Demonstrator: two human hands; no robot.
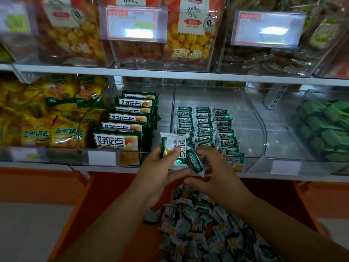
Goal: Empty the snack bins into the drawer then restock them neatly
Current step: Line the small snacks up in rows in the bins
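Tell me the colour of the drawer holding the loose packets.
Orange drawer, seen in the head view, beneath small green-and-white snack packets.

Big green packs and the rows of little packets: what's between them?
In the head view, a clear bin wall and bare bin floor lie between the big green packs and little packets.

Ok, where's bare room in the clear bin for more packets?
Bare floor: right of the packet rows to the curved bin wall, and a strip behind them. Crowded: the left side, where the left hand and right hand hold packets.
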